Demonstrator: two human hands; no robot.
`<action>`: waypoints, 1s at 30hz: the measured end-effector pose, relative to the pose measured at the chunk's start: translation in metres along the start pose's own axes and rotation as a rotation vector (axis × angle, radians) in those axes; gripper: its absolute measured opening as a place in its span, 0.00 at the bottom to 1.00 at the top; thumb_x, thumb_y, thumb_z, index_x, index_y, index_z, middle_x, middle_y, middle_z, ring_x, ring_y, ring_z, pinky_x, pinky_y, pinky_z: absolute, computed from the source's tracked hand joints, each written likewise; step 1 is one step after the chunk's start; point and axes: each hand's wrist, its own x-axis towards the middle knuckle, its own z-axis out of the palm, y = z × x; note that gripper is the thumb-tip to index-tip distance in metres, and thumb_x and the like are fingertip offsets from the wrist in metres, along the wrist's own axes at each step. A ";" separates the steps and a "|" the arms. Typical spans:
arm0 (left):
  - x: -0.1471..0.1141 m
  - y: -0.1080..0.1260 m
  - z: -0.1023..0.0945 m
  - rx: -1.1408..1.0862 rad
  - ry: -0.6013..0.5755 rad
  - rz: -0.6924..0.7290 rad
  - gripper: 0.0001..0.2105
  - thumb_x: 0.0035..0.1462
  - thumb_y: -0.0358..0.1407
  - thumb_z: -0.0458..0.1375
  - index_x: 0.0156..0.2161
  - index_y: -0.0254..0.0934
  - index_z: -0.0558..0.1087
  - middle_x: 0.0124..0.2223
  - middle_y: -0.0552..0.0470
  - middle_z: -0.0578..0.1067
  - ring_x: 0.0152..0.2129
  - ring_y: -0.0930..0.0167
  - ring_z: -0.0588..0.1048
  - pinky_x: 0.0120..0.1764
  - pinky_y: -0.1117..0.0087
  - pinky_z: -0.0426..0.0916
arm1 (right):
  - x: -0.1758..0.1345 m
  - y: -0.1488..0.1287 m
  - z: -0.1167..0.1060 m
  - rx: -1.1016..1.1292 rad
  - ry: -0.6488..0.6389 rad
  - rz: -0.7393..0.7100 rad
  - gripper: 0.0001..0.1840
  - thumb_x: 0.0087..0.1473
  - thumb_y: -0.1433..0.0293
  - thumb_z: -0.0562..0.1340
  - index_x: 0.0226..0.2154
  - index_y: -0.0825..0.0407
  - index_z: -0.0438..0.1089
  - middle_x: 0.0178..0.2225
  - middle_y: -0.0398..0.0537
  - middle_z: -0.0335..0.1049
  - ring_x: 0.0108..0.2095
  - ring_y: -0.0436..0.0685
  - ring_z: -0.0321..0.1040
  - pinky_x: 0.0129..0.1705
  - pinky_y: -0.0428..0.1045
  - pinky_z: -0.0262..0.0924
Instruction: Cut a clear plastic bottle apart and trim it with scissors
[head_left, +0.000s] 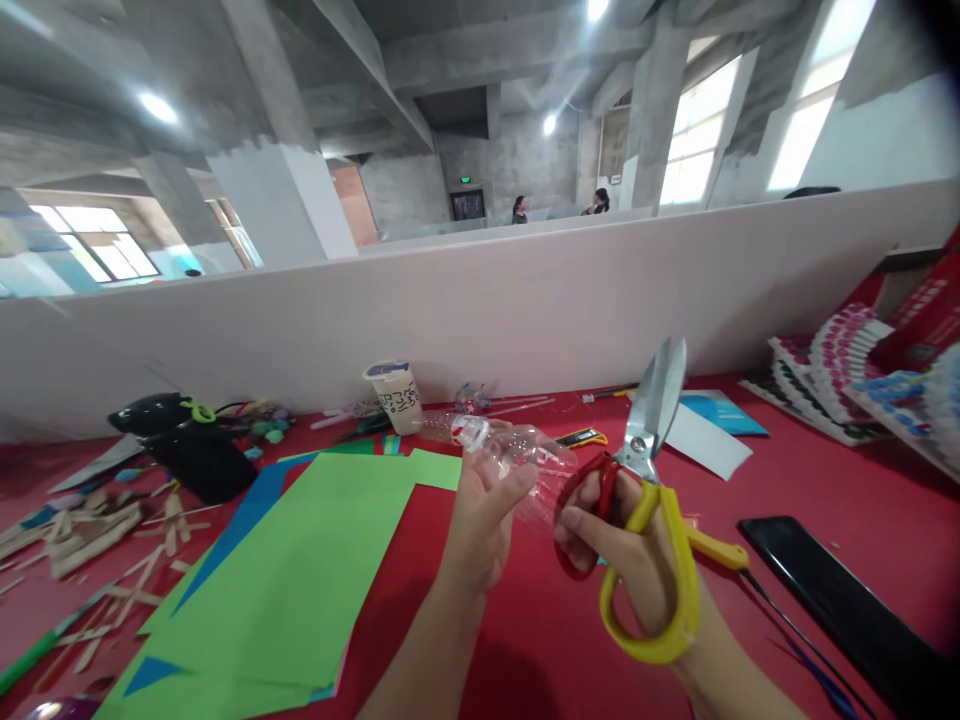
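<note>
Scissors [639, 452] point upward, leaning right, beside a crosswise bottle [529, 448].

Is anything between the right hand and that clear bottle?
Only the red handle loop of the scissors in the right hand, on the side facing the clear bottle in the left hand. Whether loop and bottle touch is unclear.

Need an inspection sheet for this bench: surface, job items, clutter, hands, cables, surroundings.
Surface: red tabletop, bare in front of the person.
Job items: clear plastic bottle; scissors, one red handle, one yellow, blades pointing up.
Clutter: green sheets, wood pieces, cup, yellow knife.
Hands: left hand grips the bottle; right hand holds the scissors.
Cables: black cord from a yellow handle.
Surroundings: white partition, people beyond.
</note>
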 end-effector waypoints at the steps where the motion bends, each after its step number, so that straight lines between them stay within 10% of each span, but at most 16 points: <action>1: -0.001 -0.001 0.001 -0.001 0.007 0.004 0.24 0.44 0.31 0.67 0.48 0.42 0.67 0.45 0.51 0.73 0.47 0.65 0.72 0.54 0.60 0.62 | -0.001 0.001 0.002 -0.002 -0.005 0.007 0.15 0.49 0.65 0.69 0.25 0.49 0.61 0.19 0.38 0.69 0.15 0.49 0.62 0.19 0.46 0.59; 19: 0.000 0.006 0.001 -0.038 -0.056 -0.038 0.24 0.42 0.25 0.62 0.47 0.42 0.67 0.40 0.53 0.74 0.42 0.65 0.75 0.48 0.63 0.66 | 0.004 0.006 -0.006 0.117 0.027 -0.098 0.14 0.48 0.67 0.70 0.25 0.47 0.62 0.15 0.36 0.69 0.17 0.52 0.65 0.21 0.46 0.61; 25: 0.001 0.006 -0.001 -0.080 -0.049 -0.111 0.22 0.45 0.25 0.62 0.47 0.39 0.67 0.41 0.51 0.75 0.43 0.67 0.75 0.52 0.62 0.65 | 0.008 0.010 -0.012 0.195 0.146 -0.126 0.15 0.49 0.72 0.69 0.26 0.48 0.60 0.34 0.38 0.78 0.16 0.45 0.65 0.22 0.44 0.63; 30: 0.001 0.002 0.001 -0.095 -0.027 -0.136 0.15 0.47 0.26 0.61 0.41 0.38 0.69 0.39 0.52 0.76 0.40 0.69 0.75 0.48 0.65 0.68 | 0.008 0.010 -0.007 0.249 0.086 -0.075 0.13 0.49 0.70 0.69 0.27 0.48 0.62 0.20 0.36 0.73 0.16 0.49 0.66 0.22 0.45 0.63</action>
